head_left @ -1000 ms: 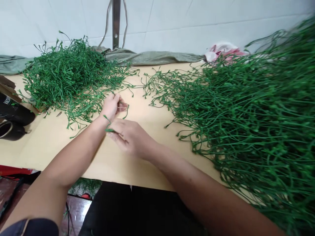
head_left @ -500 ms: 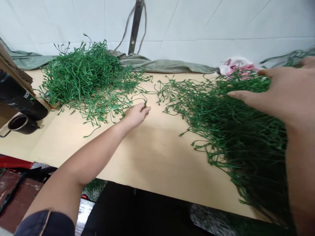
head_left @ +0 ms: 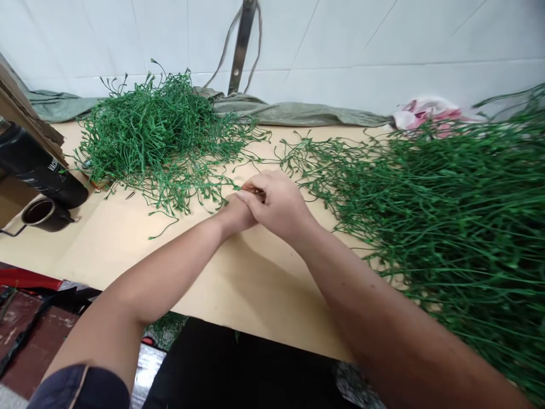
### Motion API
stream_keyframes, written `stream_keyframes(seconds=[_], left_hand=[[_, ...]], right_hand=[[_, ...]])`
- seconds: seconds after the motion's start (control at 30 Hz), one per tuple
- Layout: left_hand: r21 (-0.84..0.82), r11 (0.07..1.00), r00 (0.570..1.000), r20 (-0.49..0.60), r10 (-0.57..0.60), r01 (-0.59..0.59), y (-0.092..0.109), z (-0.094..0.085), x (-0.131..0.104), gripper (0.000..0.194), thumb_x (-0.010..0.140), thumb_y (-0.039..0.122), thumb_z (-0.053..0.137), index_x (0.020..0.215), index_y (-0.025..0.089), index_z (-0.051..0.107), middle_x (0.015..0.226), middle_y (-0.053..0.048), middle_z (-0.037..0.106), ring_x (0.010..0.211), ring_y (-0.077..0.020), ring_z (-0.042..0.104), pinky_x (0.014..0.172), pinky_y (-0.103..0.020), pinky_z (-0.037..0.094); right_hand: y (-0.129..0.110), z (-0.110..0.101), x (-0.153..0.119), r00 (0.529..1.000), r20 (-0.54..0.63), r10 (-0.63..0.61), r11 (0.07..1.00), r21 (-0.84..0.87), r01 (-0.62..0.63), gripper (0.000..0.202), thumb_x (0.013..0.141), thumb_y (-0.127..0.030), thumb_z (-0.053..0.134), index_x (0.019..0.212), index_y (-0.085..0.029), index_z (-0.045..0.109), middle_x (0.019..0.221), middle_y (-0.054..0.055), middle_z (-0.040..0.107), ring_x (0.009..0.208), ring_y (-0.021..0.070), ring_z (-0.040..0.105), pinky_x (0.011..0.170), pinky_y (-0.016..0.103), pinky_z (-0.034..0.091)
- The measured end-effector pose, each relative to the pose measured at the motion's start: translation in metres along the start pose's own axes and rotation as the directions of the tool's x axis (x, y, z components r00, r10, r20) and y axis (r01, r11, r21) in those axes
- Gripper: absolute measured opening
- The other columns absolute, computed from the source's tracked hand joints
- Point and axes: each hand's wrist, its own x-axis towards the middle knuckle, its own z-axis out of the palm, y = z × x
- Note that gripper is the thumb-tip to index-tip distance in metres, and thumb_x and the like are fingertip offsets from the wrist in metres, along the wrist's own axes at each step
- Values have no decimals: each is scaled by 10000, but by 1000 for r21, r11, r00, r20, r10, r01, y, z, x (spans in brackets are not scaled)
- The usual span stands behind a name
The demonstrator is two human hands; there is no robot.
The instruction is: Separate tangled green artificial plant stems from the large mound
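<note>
My left hand [head_left: 239, 215] is closed just above the middle of the table [head_left: 272, 267]. It held a thin green artificial stem half a second ago; now its fingers are mostly covered. Over them lies my right hand [head_left: 281, 203], its thumb and fingers curled in and touching the left hand. What the right fingers grip is hidden. To the left is a heaped pile of green stems [head_left: 145, 128] with small forked tips. A larger, longer bundle of similar stems [head_left: 464, 210] spreads across the right side, close to my right forearm.
At the left edge stand a black bottle [head_left: 42, 165] and a dark mug [head_left: 45, 215], beside a cardboard box [head_left: 21, 108]. A grey-green cloth [head_left: 298, 113] runs along the wall, with a pink and white cloth [head_left: 426, 112] farther right. A metal strip [head_left: 242, 48] rises against the wall.
My right hand has come from above the right bundle, fingers spread, to the left hand, and its fingers have closed there. The left hand has stayed nearly in place.
</note>
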Motion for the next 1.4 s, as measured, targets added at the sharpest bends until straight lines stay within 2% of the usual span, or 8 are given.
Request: stream_keyframes(seconds=[0.13,0.3,0.47,0.67,0.77,0.87,1.07,1.4], left_hand=[[364,924,987,147,66,-116,5,-5,-7,134,761,213,523,847,136,591,886,-58,617,855,-178,537,776,-295,410],[90,993,997,18,77,-78,10,-7,-8,123,774,233,550,851,137,554,752,1,561,638,-71,446,643,-213,382],[-212,976,996,-65,-67,52,22,-9,-10,153,828,160,474,678,132,488,620,28,494,529,-35,427,534,-176,340],[-407,913,966,-230,-121,17,27,-18,-9,209,862,310,474,731,149,492,655,30,505,520,-25,452,468,-153,308],[-468,883,971,-225,-82,-33,26,-20,-9,245,853,366,487,737,152,510,668,27,516,544,-34,459,491,-160,332],[-481,873,977,-212,-29,-78,24,-20,-10,249,820,319,553,654,142,496,603,41,467,537,-32,427,527,-163,347],[-468,883,982,-180,-57,-35,19,-24,-7,224,805,194,558,595,131,510,545,41,467,507,-38,405,533,-177,332],[-433,900,985,-173,-29,-50,15,-23,-3,187,803,100,535,617,126,534,553,35,518,521,-43,437,588,-177,357]], right_hand=[[16,-12,-4,978,-156,140,960,263,-96,100,742,-228,546,647,-196,539,629,27,548,625,150,487,613,318,407],[41,-20,-1,874,-249,418,790,575,-214,213,790,-355,565,656,-197,514,567,-15,473,480,81,389,464,257,341],[59,-25,4,795,-280,538,685,695,-218,261,817,-409,534,667,-205,470,585,-25,435,459,65,354,439,243,319],[37,-23,-1,898,-335,285,895,427,-124,187,803,-308,540,665,-203,470,603,-9,438,523,93,381,501,263,330],[22,-14,-7,979,-199,45,972,233,2,148,765,-198,533,632,-195,467,626,11,458,588,118,411,565,281,352],[16,-6,-12,996,-26,-88,987,136,91,144,750,-157,517,624,-190,457,648,22,472,622,130,417,591,281,346],[16,-7,-12,991,68,-115,978,180,101,171,780,-233,522,623,-181,478,615,9,478,589,113,413,574,264,340],[36,-3,-6,943,-262,204,952,277,-129,161,759,-340,558,783,-194,493,774,35,536,664,124,485,592,279,423]])
